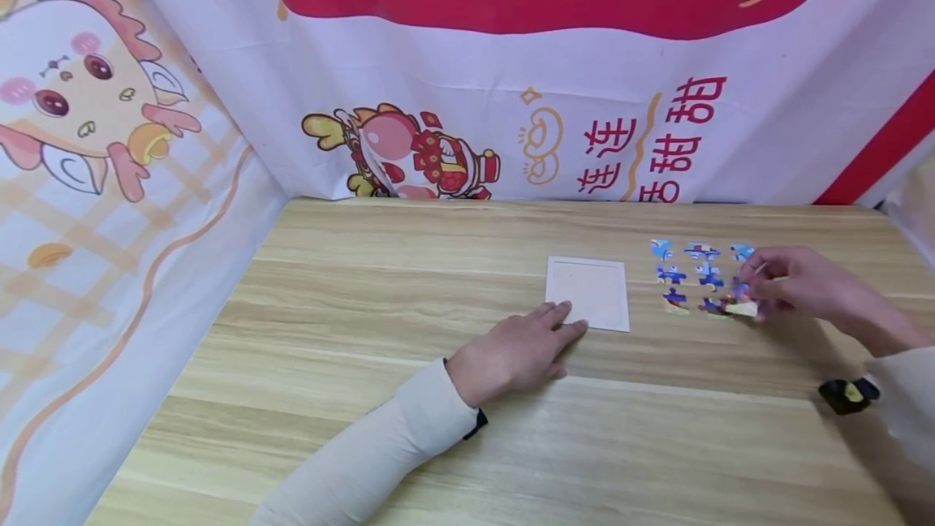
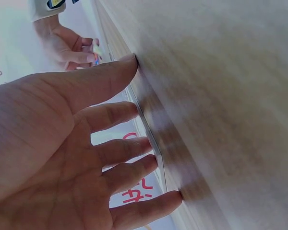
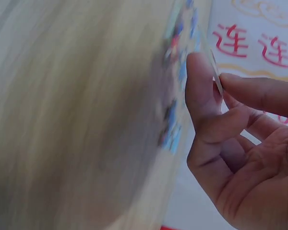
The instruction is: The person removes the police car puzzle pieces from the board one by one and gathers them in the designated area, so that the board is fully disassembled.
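My left hand (image 1: pixel 514 351) rests with extended, spread fingers at the near left edge of a square white puzzle tray (image 1: pixel 595 291). In the left wrist view its fingertips touch the tray's edge and the wooden surface. Over the right side of the table, my right hand (image 1: pixel 814 286) pinches a thin puzzle piece (image 3: pixel 212 69) between thumb and finger; that piece appears nearly edge-on in the right wrist view. Just left of this hand lie several loose blue-toned puzzle pieces (image 1: pixel 708 273), set out in rows. The right hand partly hides those at the right end.
The wooden table (image 1: pixel 329 331) runs back to a printed cloth (image 1: pixel 467 112) hanging behind it. Another patterned cloth (image 1: pixel 146 250) hangs along the left side. A dark band with a small device (image 1: pixel 849 394) sits at the right wrist.
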{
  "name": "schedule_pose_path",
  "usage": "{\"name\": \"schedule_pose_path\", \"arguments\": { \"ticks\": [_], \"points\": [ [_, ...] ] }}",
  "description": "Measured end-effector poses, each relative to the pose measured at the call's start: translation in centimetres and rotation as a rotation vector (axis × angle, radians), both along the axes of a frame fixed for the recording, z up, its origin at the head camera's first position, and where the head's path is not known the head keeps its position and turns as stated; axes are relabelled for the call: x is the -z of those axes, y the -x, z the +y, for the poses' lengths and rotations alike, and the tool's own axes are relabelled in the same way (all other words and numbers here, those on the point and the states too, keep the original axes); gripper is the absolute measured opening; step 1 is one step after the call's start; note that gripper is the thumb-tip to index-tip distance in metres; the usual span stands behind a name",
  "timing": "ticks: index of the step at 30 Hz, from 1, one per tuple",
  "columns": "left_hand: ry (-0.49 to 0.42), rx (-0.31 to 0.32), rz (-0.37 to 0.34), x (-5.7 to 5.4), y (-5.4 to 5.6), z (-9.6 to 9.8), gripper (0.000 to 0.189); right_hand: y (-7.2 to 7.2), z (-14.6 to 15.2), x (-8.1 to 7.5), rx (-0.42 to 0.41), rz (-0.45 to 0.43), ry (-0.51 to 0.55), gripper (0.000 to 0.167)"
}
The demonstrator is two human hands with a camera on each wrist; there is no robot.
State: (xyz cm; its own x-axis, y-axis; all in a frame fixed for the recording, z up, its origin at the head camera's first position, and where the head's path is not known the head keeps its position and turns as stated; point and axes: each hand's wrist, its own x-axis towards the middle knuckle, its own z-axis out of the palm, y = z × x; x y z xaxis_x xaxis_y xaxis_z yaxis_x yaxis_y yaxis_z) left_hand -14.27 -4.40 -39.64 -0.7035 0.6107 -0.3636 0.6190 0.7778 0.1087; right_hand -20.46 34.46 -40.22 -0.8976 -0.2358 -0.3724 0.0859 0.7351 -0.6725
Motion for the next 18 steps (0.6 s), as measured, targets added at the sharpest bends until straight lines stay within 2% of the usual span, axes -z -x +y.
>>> {"name": "schedule_pose_path", "arguments": {
  "ticks": [8,18],
  "points": [
    [-0.002,0.003,-0.002,0.0,0.0,0.0,0.066,0.1,2.4,0.8,0.023,-0.062,0.008,0.02],
    [-0.003,0.004,-0.006,0.2,0.2,-0.1,0.066,0.6,3.0,1.2,0.021,-0.103,-0.038,0.021]
  ]
}}
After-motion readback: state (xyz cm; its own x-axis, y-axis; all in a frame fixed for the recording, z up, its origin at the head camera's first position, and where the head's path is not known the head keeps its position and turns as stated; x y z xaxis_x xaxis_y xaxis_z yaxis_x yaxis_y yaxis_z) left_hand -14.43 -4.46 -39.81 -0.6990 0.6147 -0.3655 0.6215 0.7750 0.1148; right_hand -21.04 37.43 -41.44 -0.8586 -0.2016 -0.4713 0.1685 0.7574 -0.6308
